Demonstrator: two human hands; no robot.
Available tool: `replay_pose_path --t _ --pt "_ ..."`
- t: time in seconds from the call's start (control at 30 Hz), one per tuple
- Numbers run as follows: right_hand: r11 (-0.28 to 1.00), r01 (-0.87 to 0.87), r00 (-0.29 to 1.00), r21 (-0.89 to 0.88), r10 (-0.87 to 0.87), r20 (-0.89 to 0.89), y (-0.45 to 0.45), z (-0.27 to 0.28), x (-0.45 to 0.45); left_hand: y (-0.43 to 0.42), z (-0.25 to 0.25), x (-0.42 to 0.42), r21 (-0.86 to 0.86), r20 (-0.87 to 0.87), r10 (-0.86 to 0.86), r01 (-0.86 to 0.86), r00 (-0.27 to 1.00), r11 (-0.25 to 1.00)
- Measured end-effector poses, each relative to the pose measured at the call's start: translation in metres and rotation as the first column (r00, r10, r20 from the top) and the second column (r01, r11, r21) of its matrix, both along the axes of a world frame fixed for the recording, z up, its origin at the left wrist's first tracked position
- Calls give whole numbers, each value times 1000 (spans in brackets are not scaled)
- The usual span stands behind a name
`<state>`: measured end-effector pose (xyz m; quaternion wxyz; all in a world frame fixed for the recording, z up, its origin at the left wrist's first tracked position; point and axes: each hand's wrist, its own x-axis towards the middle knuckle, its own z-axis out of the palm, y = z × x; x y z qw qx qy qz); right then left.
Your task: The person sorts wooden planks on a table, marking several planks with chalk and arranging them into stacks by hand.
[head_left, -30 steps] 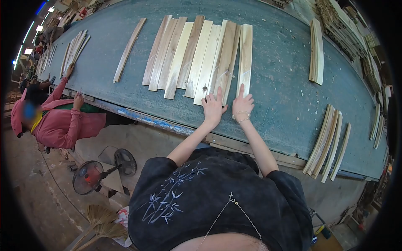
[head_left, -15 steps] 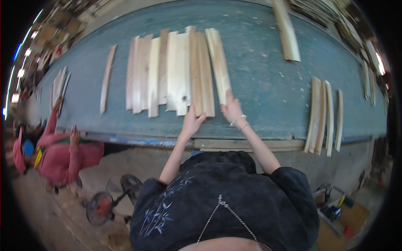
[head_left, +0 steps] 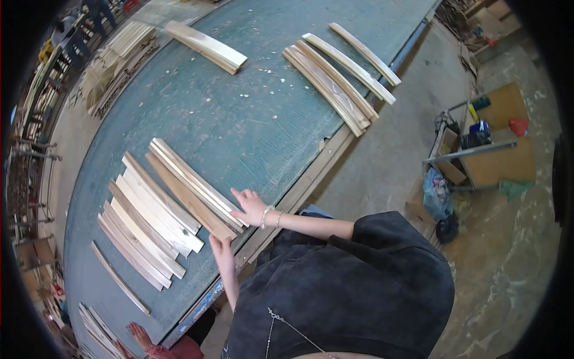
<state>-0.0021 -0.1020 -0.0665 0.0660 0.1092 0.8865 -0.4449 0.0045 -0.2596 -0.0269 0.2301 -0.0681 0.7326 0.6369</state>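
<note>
the brown strip point(head_left: 190, 197) lay aslant on the bench point(head_left: 269, 137), its near end close to the near edge, in front of the person. the left hand point(head_left: 222, 248) was clamped on that end, though how tightly could not be told. the right hand point(head_left: 251, 208), apart from the left, had its fingers spread and its thumb side against the near ends of some pale strips point(head_left: 191, 179) just beside the brown one. the ends were probably held because they were in easiest reach, with the bench bearing the rest of the length; the right hand seemed to steady the pale strips.

toward the bench's left end ran a row of strips point(head_left: 146, 224), side by side, perhaps laid flat so that their faces showed. past it a single strip point(head_left: 119, 278) lay apart, then another person's hand point(head_left: 140, 335) near a further bundle point(head_left: 98, 329) by the near edge.

the row and the pale strips hemmed in the brown one, leaving little room sideways. to the right, a curved group point(head_left: 332, 87) jutted over the near edge, where an arm could catch it. a short stack point(head_left: 206, 46) lay near the far edge.
</note>
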Motion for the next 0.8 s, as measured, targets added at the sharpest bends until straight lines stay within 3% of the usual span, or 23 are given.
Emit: replay_pose_path --t 0.03,0.07,0.1,0.17,0.2,0.23,0.3,0.33,0.43,0.47,0.5,0.57,0.63,0.7,0.73,0.8 --pt "987 70 997 -144 -71 2 17 4 2 -2 -3 -5 358 207 128 -196 970 913" --pt "949 133 991 -285 -137 9 38 14 2 -4 -4 -11 533 340 160 -330 927 779" --pt "909 190 978 -371 -208 -7 64 24 3 2 -4 -18 533 336 151 -320 930 783" --pt "846 334 926 -415 -376 -23 120 43 10 19 -5 -33 662 649 30 -584 760 469" --pt "771 358 876 -526 -473 -97 154 37 14 26 -18 -36 752 603 -69 -538 795 381" --pt "638 418 823 -647 -568 -28 187 58 19 38 -15 -38 755 597 -74 -529 799 388" --pt "461 495 718 -737 -695 48 255 82 38 75 -7 -41 896 437 -178 -410 882 169" --pt "478 531 646 -700 -763 -31 291 87 49 91 -7 -45 901 380 -129 -334 916 278" --pt "441 655 412 -614 -889 -200 409 96 86 140 -6 -51 911 297 -87 -255 951 324" --pt "428 720 342 -547 -904 -257 450 94 97 162 7 -46 814 319 39 -294 947 501" --pt "374 725 287 -578 -927 -241 499 81 107 183 8 -40 814 308 43 -287 950 506" --pt "255 851 181 -460 -963 -199 590 44 118 229 11 -31 682 289 40 -235 957 693" --pt "180 965 133 -193 -963 -234 686 -31 110 287 18 -18 562 354 80 -280 932 778" --pt "188 978 145 -88 -924 -353 732 -73 97 326 17 -3 555 408 45 -286 912 781" --pt "185 982 170 -49 -961 -219 735 -61 92 344 13 2 568 464 10 -306 886 764" --pt "169 985 171 32 -959 -227 765 -86 80 368 9 14 540 497 38 -343 867 769"
